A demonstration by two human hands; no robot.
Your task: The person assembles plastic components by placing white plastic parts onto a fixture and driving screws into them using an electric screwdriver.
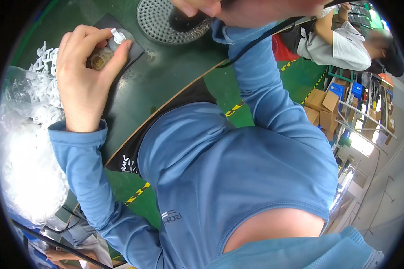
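Between the thumb and forefinger of my left hand [83, 67] is a small white plastic part [117, 36]. The hand is over a dark square plate [133, 50] on the dark green table [166, 67]. A round, yellowish translucent thing [99, 59] shows in the gap below its fingers. My right hand [256, 12] is at the top edge, mostly cut off, with its fingers curled. Its fingertips are over a round metal disc full of holes [153, 22] and a black rounded patch on it. What those fingers hold, if anything, I cannot make out.
Left of my left hand lies a heap of white plastic parts [45, 96], partly in a clear plastic bag [14, 80]. A black cable [256, 41] crosses my right sleeve. Other people sit at the upper right and lower left. Cardboard boxes [321, 101] stand by shelving.
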